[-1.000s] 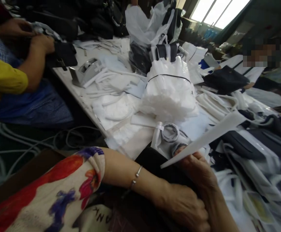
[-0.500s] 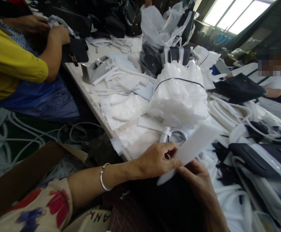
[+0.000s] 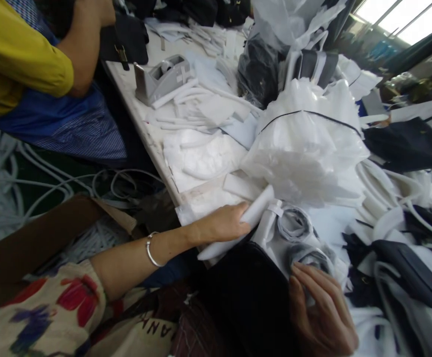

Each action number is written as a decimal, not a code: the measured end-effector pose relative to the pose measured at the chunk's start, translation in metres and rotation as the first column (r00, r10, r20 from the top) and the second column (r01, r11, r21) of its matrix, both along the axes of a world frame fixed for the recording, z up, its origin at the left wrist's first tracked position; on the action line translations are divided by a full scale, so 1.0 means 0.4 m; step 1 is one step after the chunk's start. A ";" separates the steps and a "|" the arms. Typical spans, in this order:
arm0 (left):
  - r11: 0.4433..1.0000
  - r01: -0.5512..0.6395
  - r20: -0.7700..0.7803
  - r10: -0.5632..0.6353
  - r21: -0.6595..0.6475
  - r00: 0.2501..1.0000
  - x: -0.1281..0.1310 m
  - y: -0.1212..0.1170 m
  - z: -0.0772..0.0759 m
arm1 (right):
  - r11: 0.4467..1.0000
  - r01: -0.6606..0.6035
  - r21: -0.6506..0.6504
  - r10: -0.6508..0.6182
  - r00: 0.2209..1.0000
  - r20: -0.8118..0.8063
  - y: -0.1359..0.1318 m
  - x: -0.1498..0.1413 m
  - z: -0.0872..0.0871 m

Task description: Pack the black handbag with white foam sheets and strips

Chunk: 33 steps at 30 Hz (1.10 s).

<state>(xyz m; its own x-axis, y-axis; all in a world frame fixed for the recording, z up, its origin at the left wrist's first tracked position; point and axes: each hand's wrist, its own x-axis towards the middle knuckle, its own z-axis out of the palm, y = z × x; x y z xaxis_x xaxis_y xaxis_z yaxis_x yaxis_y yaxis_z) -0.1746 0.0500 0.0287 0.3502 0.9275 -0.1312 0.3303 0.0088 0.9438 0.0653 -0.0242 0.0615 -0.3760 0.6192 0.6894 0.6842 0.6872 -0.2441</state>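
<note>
My left hand (image 3: 226,224) grips a long white foam strip (image 3: 253,214) and holds it against the table edge near the pile of white pieces. A silver bangle sits on that wrist. My right hand (image 3: 322,310) rests with curled fingers on a grey-white wrapped piece (image 3: 305,248) beside a black bag (image 3: 253,297) in my lap. A big bundle of white plastic sheets (image 3: 308,148), tied with a dark band, stands just beyond both hands.
A grey tape dispenser (image 3: 161,79) stands at the table's far left. A person in a yellow sleeve (image 3: 22,59) works on a black bag at upper left. White cords lie on the floor (image 3: 33,183). Black bags and white straps crowd the right side (image 3: 405,248).
The white strip passed from both hands to my left hand alone and came down to the table edge. My right hand let go and dropped onto the wrapped piece.
</note>
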 end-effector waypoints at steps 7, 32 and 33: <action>0.919 0.191 0.560 0.038 -0.345 0.828 0.027 0.023 -0.010 | 0.995 -0.047 -0.091 0.052 0.997 0.059 0.091 -0.072 0.056; 0.807 0.276 0.583 0.101 -0.522 0.806 0.032 0.036 0.013 | 0.939 -0.147 -0.310 0.213 0.958 0.190 0.145 -0.057 0.079; 0.890 0.177 0.457 0.038 -0.419 0.889 0.018 0.041 0.023 | 0.944 -0.147 -0.296 0.206 0.962 0.179 0.143 -0.055 0.080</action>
<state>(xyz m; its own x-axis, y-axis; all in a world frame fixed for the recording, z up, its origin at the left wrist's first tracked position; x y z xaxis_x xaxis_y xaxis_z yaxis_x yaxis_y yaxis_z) -0.1673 0.0663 0.0381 0.5309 0.7798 -0.3318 -0.1042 0.4486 0.8876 0.0432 0.0332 0.0934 -0.6116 0.6849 0.3961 0.6131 0.7267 -0.3098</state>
